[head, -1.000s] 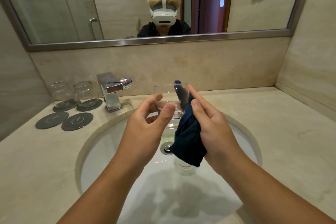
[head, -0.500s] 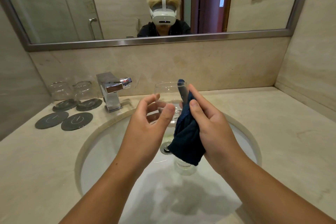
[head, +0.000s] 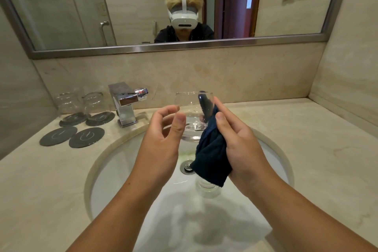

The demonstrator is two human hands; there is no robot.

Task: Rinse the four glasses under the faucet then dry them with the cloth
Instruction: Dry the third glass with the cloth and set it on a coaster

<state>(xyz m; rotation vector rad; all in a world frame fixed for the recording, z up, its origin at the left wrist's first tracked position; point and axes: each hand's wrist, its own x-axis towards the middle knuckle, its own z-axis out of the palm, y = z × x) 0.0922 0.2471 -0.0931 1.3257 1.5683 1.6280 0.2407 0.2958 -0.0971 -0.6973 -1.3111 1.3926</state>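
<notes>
Over the sink I hold a clear glass (head: 191, 108) upright. My left hand (head: 163, 139) is at its left side, thumb and index tip loosely on the wall. My right hand (head: 239, 141) pinches a dark blue cloth (head: 212, 157). The cloth's top end is pushed inside the glass against its right wall, and the rest hangs down. Another glass (head: 206, 187) stands in the basin below the cloth. Two more glasses (head: 67, 103) (head: 94, 101) stand on coasters left of the faucet (head: 124, 104), which runs no water.
Two bare dark coasters (head: 58, 136) (head: 87, 137) lie on the marble counter at the left. The oval sink (head: 114, 149) has its drain (head: 187, 166) in the middle. A mirror runs along the back wall; a side wall closes the right.
My left hand's fingers have loosened and spread a little from the glass's left side. The glass and the cloth in my right hand have barely shifted.
</notes>
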